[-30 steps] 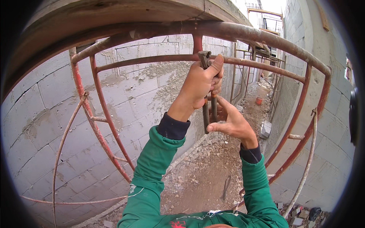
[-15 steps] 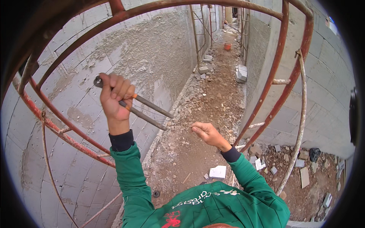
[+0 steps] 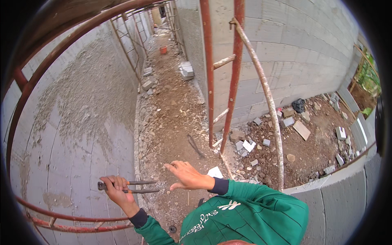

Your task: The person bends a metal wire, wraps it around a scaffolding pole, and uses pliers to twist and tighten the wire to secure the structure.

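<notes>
My left hand (image 3: 119, 190) is wrapped round a pair of pincers (image 3: 143, 191). Its dark jaws stick out past the thumb side, and the two dark handles with orange bands point to the right. My right hand (image 3: 188, 176) hovers just right of the handle ends, thumb and fingers apart, with nothing visible in it. Beyond it, over the dirt path, shows a narrow dark loop (image 3: 199, 151), wire-like and somewhat blurred; whether it lies on the ground or is in the air I cannot tell.
Reddish scaffold tubes (image 3: 233, 81) stand around me, with a pale bent brace (image 3: 265, 83) on the right. A grey block wall (image 3: 81, 151) rises at left. Rubble and broken blocks (image 3: 301, 130) lie at right. Down the path (image 3: 171, 94) sits an orange bucket (image 3: 163, 50).
The view has turned right. My left hand has lowered with the pincers. My right hand has gone from a pinch on thin wire to spread fingers. The dark loop has come into sight.
</notes>
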Motion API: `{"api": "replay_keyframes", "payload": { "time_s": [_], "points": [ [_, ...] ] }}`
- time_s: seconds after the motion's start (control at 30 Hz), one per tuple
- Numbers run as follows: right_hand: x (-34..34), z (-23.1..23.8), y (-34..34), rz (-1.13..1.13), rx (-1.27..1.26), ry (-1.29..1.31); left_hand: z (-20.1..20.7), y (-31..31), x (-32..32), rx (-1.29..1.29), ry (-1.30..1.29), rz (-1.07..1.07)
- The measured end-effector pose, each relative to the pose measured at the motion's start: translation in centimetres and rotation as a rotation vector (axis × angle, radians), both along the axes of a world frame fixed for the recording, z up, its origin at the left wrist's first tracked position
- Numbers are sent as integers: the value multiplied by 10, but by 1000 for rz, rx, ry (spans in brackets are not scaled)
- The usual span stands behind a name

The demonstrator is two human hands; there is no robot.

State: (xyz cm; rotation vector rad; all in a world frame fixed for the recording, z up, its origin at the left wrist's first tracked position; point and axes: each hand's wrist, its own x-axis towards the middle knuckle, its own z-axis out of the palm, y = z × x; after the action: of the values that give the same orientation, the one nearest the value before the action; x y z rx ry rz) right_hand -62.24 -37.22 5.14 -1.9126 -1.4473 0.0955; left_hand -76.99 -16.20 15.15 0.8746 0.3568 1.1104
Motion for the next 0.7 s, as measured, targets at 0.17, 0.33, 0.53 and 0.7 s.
{"api": "replay_keyframes", "payload": {
  "time_s": [0.17, 0.33, 0.53, 0.7],
  "points": [
    [-29, 9, 12, 81, 220, 56, -33, -41, 40, -139, 69, -124],
    [-34, 1, 10, -10, 204, 260, -51, -54, 58, -196, 24, -325],
    [-37, -13, -4, -87, 158, 375, -79, -72, 49, -189, 0, -527],
    [-45, -22, 1, -141, 115, 376, -103, -81, 33, -134, 44, -485]
  ]
}}
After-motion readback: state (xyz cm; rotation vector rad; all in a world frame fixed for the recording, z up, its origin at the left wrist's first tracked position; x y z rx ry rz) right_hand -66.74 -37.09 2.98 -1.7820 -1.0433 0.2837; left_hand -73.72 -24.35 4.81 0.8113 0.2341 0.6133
